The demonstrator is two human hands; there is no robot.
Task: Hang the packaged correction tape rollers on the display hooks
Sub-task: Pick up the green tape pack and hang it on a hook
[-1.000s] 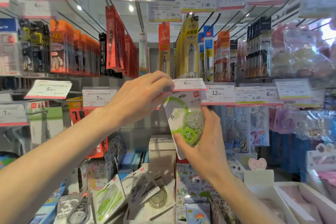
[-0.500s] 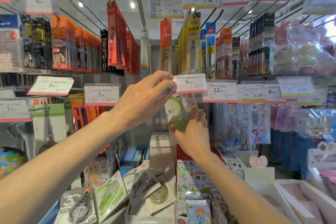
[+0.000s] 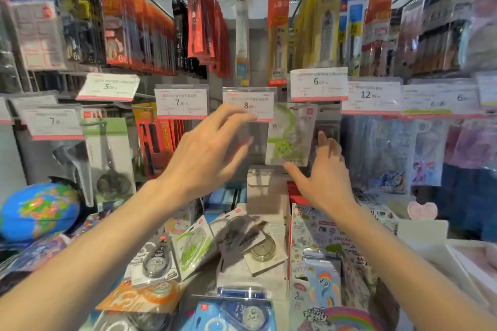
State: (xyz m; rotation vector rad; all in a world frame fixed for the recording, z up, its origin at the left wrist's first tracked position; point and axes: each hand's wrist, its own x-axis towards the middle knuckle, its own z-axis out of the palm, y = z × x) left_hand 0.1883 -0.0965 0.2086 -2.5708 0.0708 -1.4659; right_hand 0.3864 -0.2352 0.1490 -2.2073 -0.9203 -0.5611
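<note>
The green correction tape roller (image 3: 282, 139) hangs in glossy clear plastic packaging backed with white card.

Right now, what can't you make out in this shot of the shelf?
Head view only:
- The hook carrying the green correction tape pack: hidden behind the 8 yuan price tag and the 6 yuan price tag.
- Left hand and right hand: motion blurred, so contact with anything is unclear.
- Small print on the tags: too small and smeared.
- Packs along the bottom edge: cut off.

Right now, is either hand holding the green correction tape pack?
No, the green correction tape pack hangs under the price tags, with the left hand and right hand open.
</note>
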